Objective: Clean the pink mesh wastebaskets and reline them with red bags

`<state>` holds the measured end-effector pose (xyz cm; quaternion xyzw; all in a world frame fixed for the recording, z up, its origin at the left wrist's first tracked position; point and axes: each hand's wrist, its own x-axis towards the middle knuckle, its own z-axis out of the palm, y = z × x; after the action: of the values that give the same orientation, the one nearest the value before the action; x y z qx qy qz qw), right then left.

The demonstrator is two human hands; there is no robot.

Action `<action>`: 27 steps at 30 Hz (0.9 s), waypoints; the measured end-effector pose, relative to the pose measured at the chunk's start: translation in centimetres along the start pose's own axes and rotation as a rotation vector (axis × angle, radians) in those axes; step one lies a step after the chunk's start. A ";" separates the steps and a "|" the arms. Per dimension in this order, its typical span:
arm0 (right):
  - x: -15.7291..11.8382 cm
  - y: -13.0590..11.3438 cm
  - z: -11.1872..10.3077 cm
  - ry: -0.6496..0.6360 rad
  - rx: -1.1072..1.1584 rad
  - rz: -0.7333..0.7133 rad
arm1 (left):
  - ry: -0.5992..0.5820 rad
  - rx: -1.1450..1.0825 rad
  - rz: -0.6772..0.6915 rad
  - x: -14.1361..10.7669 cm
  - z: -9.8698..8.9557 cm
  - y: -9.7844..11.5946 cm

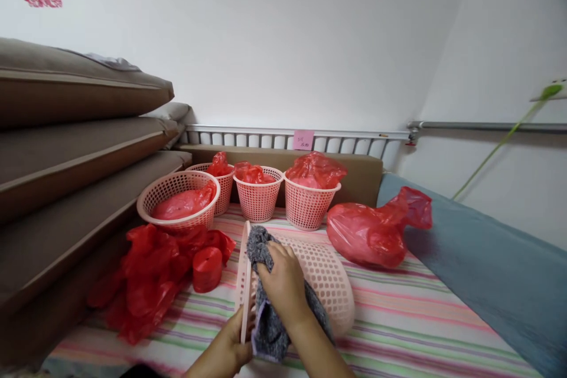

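Observation:
A pink perforated plastic basket (pixel 330 277) lies on its side on the striped sheet, its mouth turned to the left. My left hand (pixel 233 339) grips its rim at the lower left, the fingers partly hidden behind the plastic. Over the upper side of the basket, near the rim, my right hand (pixel 283 277) is closed on a grey cloth (pixel 271 331) with a light purple edge. The cloth drapes down across the basket's side below that hand.
Several pink baskets (pixel 259 201) holding red plastic bags stand along the back. A stuffed red bag (pixel 367 233) lies at right. Loose red bags (pixel 150 277) and a red roll (pixel 207 270) lie at left, beside stacked brown cushions (pixel 84 136). Blue padding (pixel 469 248) borders the right.

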<state>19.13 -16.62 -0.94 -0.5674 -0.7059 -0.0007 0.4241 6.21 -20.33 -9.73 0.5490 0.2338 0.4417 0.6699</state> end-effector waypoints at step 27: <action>0.4 -0.6 -1.7 -0.019 -0.001 0.049 | 0.007 -0.164 -0.025 -0.4 2.1 1.3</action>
<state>19.66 -17.32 0.63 -0.5847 -0.6957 0.0145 0.4171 7.23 -21.79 -7.95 0.4878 0.2061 0.4527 0.7174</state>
